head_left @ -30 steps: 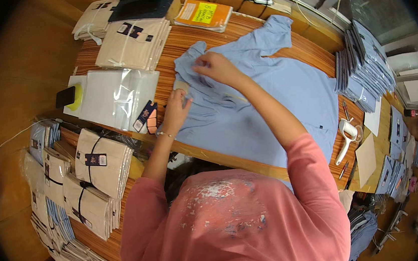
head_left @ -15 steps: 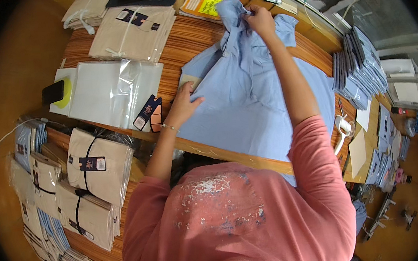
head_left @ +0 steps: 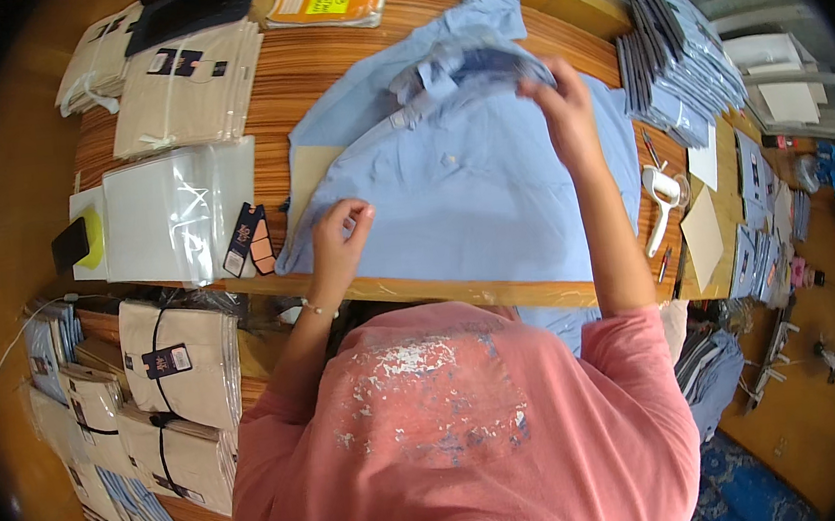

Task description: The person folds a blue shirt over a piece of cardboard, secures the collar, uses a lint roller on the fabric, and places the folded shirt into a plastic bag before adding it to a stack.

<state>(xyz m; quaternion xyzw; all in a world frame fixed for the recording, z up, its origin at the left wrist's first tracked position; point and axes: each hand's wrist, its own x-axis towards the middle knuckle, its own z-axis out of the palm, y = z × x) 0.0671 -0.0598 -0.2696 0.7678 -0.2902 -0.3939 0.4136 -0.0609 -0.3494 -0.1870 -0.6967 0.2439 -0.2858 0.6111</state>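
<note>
Shirt (head_left: 461, 186): light blue, spread across the middle of the frame on the striped table (head_left: 303, 65), its collar (head_left: 494, 64) bunched and blurred toward the upper centre.
Cloth: I judge it light, soft and limp, hardly fragile but quick to crease; it should slide easily over the wood.
Left hand (head_left: 338, 243): left of centre, by the shirt's left part; fingers loosely curled, and I see nothing between them.
Right hand (head_left: 566, 111): right of centre, at the collar's edge; blur hides the fingertips, so I cannot tell whether they pinch it.
Hold: I would favour the collar, probably the stiffer part, over the loose body, which would rumple.
Card (head_left: 314, 175): beige, left of centre, partly covered by the shirt.
Lint roller (head_left: 661, 195): white, right of the shirt.
</note>
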